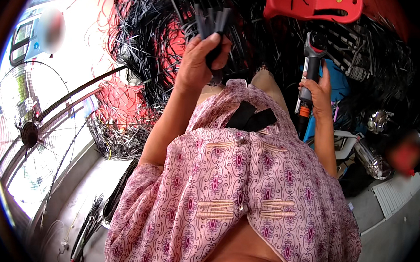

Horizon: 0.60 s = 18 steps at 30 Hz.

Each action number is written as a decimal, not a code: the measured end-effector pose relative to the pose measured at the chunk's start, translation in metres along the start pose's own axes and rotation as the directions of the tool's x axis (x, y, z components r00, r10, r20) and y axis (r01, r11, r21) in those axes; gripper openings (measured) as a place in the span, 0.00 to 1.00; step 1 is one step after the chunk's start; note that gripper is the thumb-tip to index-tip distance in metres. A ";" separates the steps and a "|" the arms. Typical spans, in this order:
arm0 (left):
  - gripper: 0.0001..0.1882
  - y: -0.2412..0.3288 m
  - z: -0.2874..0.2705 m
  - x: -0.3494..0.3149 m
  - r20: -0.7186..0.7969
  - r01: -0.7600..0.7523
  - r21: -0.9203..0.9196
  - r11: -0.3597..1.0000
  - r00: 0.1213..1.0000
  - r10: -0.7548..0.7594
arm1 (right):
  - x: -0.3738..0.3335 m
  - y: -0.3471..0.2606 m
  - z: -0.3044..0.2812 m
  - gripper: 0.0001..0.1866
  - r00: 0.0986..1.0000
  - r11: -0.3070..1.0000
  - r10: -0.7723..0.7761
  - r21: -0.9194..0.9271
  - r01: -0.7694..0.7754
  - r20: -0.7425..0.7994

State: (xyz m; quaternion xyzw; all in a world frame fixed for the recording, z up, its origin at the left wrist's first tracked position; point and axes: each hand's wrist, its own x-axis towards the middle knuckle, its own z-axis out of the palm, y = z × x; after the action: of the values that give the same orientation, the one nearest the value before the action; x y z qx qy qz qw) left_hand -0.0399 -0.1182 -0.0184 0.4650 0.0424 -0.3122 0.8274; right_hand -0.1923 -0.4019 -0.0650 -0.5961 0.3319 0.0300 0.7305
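My left hand (200,59) is raised near the top centre, its fingers wrapped round a bundle of flat black strips (208,24) that fan out upward. At the right, my right hand (317,92) grips the grey body of a slim handheld power tool (314,65). It has a dark head with red trim at the top and an orange collar at its lower end. Its exact kind cannot be made out. Across my lap lies a piece of wide black strap (251,117), on the patterned pink cloth.
Tangled black strips (143,43) heap up ahead and to both sides, partly over red material. A red plastic seat (313,6) stands at the top right. At the left is a large fan (29,133). Shiny metal pieces (373,159) and a ribbed light panel (398,195) lie at the right.
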 end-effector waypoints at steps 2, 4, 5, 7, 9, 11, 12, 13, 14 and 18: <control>0.13 0.000 0.004 -0.004 -0.060 0.036 -0.006 0.999 0.998 -0.037 | -0.003 -0.013 0.009 0.47 0.999 0.999 -0.039 -0.023 0.039 0.015; 0.14 -0.001 -0.002 -0.007 -0.060 0.044 0.009 0.999 0.997 -0.043 | -0.005 -0.025 0.018 0.47 0.997 0.997 -0.064 -0.031 0.066 0.042; 0.14 0.000 -0.002 -0.008 -0.068 0.039 0.037 0.999 0.997 -0.036 | -0.005 -0.029 0.021 0.47 0.994 0.995 -0.088 -0.042 0.091 0.058; 0.15 -0.001 -0.002 -0.011 -0.090 0.033 0.088 0.996 0.996 -0.025 | -0.006 -0.034 0.026 0.46 0.987 0.989 -0.128 -0.063 0.135 0.094; 0.13 -0.003 -0.005 -0.010 -0.139 0.035 0.126 0.991 0.990 -0.018 | -0.010 -0.045 0.034 0.45 0.979 0.985 -0.154 -0.060 0.163 0.136; 0.11 -0.002 -0.006 -0.009 -0.159 0.013 0.162 0.987 0.987 0.013 | -0.012 -0.055 0.041 0.45 0.966 0.977 -0.192 -0.060 0.205 0.174; 0.10 -0.003 -0.007 -0.008 -0.173 -0.010 0.176 0.984 0.984 0.041 | -0.013 -0.058 0.043 0.45 0.959 0.972 -0.212 -0.062 0.227 0.190; 0.09 -0.003 -0.008 -0.006 -0.186 -0.032 0.192 0.981 0.980 0.068 | -0.013 -0.063 0.044 0.44 0.951 0.966 -0.232 -0.062 0.249 0.205; 0.08 -0.003 -0.010 -0.005 -0.198 -0.054 0.209 0.976 0.976 0.096 | -0.016 -0.074 0.049 0.44 0.944 0.960 -0.257 -0.058 0.274 0.205; 0.06 0.003 -0.021 0.004 -0.253 -0.035 0.279 0.960 0.961 0.109 | -0.045 -0.115 0.059 0.44 0.876 0.898 -0.439 0.073 0.433 0.198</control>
State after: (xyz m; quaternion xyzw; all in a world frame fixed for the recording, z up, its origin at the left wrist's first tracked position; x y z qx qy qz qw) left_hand -0.0304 -0.1025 -0.0295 0.6130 0.0927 -0.2192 0.7534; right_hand -0.1504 -0.3670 0.0600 -0.6394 0.1105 -0.0769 0.7570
